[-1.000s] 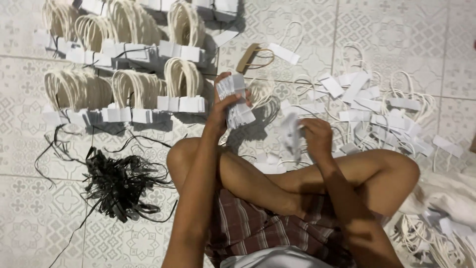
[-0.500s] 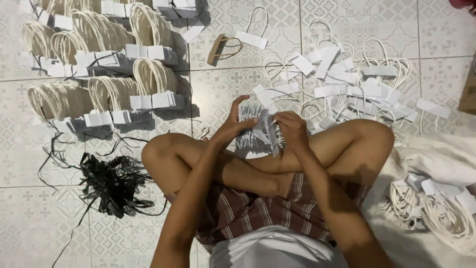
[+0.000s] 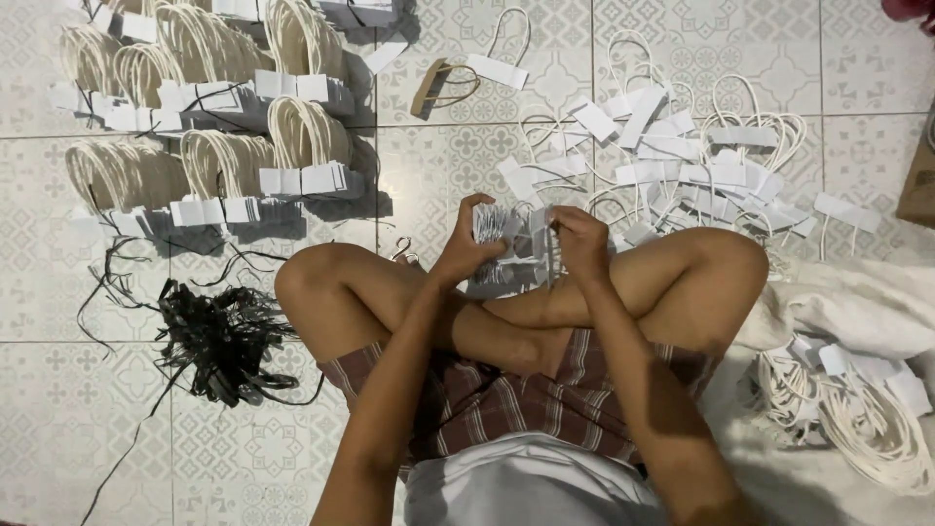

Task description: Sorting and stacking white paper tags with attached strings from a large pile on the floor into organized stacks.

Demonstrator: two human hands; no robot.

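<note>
Over tiled floor (image 3: pixel 438 166), fingers (image 3: pixel 474 209) apparently pinch tag bundle (image 3: pixel 506 244).

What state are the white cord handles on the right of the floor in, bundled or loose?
Loose. The white cord handles lie scattered and overlapping on the tiled floor, unlike the tidy bundled stacks at left.

Bare tile is lying open only around twelve o'clock of the hands, while neat bundles of looped handles (image 3: pixel 292 146) are crowding ten o'clock, a loose pile of white tags (image 3: pixel 682 156) is blocking one to two, and a tangle of black ties (image 3: pixel 224 336) is sitting at eight.
</note>
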